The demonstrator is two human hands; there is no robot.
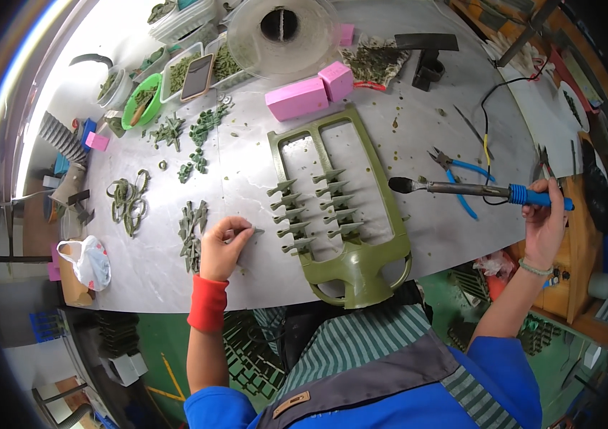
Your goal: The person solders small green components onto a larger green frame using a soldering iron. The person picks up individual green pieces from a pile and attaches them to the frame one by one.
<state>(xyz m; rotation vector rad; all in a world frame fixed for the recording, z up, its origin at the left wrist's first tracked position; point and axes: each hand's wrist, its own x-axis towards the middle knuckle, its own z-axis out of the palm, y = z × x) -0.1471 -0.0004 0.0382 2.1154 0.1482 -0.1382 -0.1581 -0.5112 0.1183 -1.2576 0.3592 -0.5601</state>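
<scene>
An olive-green frame [388, 187] with a funnel-like end lies before me on the table. Rows of small pointed green pieces [332, 204] stand on its two inner bars. My left hand [222, 247] is left of the frame, thumb and finger pinched on a small green pointed piece [257, 230], mostly hidden by the fingers. A loose pile of similar green pieces [192, 232] lies beside that hand. On the right, my right hand [543, 218] is closed round the blue handle of a soldering iron [465, 189]. Its dark spoon-shaped tip is over the frame's right bar.
Blue-handled pliers [454, 171] lie under the iron, near a black and yellow cord [486, 136]. Pink blocks [297, 99] sit beyond the frame. At the far left are a phone [197, 76], a green bowl [139, 114] and green rings [127, 200].
</scene>
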